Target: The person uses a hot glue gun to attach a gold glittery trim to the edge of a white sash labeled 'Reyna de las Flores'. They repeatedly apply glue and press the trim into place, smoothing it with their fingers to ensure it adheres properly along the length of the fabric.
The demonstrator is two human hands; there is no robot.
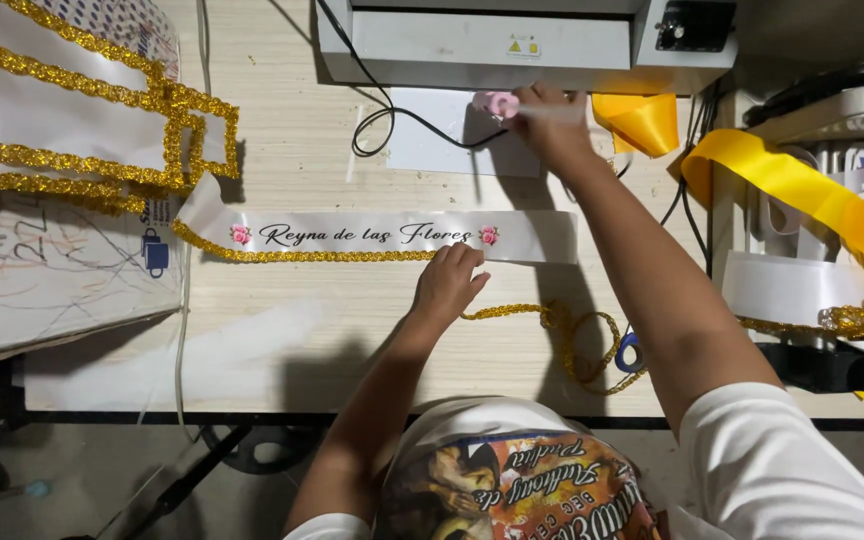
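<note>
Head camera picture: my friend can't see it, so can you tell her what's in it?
Seen from above, a person's left hand presses gold glitter trim along the lower edge of a white satin sash on a pale wooden table. Their right hand reaches to a small pink thing by a grey machine. Yellow ribbon lies on the right.

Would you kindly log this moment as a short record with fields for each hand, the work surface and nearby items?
left hand: left hand presses fingertips on the lower edge of the white satin sash, where the gold sequin trim ends
right hand: right hand reaches up and grips a pink-tipped tool near the grey machine
surface: light wooden table
loose trim: coiled right of the left hand
nearby: yellow ribbon at right
</note>
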